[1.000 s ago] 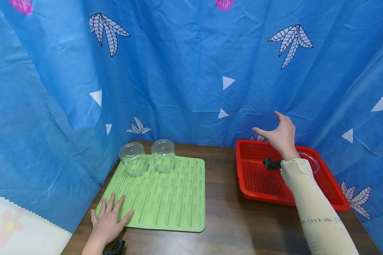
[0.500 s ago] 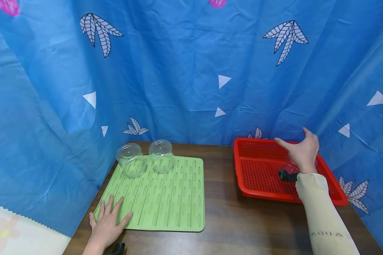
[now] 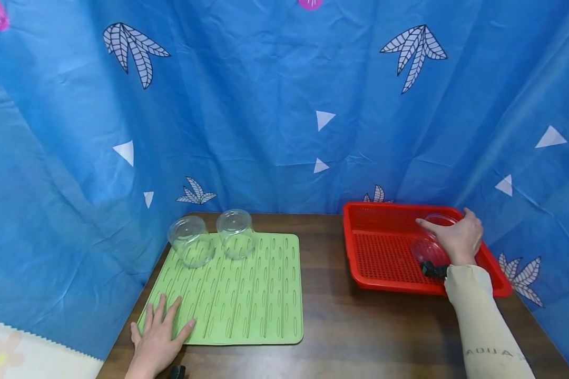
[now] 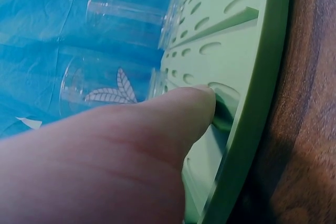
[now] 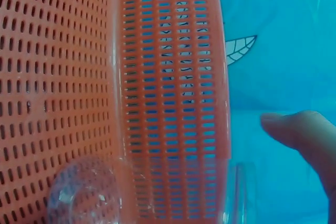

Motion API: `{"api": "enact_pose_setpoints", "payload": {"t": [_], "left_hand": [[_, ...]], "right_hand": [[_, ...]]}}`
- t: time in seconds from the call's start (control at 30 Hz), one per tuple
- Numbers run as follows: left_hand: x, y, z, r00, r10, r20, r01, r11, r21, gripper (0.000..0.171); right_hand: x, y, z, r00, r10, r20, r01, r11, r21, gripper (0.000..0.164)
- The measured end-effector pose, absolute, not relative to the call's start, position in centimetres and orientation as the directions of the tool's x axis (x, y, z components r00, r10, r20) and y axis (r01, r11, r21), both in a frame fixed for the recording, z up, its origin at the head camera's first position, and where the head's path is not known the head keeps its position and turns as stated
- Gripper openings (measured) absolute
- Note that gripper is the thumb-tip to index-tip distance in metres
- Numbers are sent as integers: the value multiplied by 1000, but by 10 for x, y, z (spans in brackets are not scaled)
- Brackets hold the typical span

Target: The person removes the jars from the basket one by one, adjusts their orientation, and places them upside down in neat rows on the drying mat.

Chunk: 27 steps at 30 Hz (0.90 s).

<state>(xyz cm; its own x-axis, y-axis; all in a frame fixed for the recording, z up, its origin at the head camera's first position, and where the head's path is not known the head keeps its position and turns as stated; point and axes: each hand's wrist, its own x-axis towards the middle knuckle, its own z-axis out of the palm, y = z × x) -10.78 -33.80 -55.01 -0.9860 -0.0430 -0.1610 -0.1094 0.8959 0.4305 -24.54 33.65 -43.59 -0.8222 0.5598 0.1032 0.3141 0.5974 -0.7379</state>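
Blue curtain [image 3: 265, 105], printed with leaves [image 3: 141, 66] and white triangles [image 3: 324, 119], hangs creased behind the dark wood-grain tabletop's [image 3: 336, 337] far edge; white scallop-edged cloth [image 3: 52, 358] beyond its near-left corner.

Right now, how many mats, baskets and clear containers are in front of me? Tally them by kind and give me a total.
Green mat: 1
Red basket: 1
Clear containers: 3, a left container and a right container on the mat, a third container in the basket
Total: 5
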Motion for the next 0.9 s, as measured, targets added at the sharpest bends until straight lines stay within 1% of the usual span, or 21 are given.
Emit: {"api": "enact_pose_setpoints", "payload": {"t": [0.13,0.3,0.43,0.53,0.67,0.9], "left_hand": [[-106,-337,-550,-988,-49,-149,-109,896,431,94],[-106,-336,-550,-992,-43,-122,-91,900,427,92],[-107,-337,-551,-993,-40,-112,-85,896,436,92],[-107,-337,-550,-992,-40,-116,-87,894,440,92],[-107,-336,-550,-990,-39,-138,-98,891,444,93],[-105,-335,-550,-987,-43,-156,-108,892,440,93]], "right_hand": [[-242,340,-435,-834,551,31,352,576,-738,112],[-239,351,-436,-835,546,-63,412,546,-730,111],[-239,356,-436,-834,538,-120,445,528,-724,114],[-238,356,-436,-828,544,-134,460,523,-717,111],[-238,356,-438,-822,557,-119,468,541,-699,102],[-235,354,-439,-830,549,-101,448,548,-707,103]]}}
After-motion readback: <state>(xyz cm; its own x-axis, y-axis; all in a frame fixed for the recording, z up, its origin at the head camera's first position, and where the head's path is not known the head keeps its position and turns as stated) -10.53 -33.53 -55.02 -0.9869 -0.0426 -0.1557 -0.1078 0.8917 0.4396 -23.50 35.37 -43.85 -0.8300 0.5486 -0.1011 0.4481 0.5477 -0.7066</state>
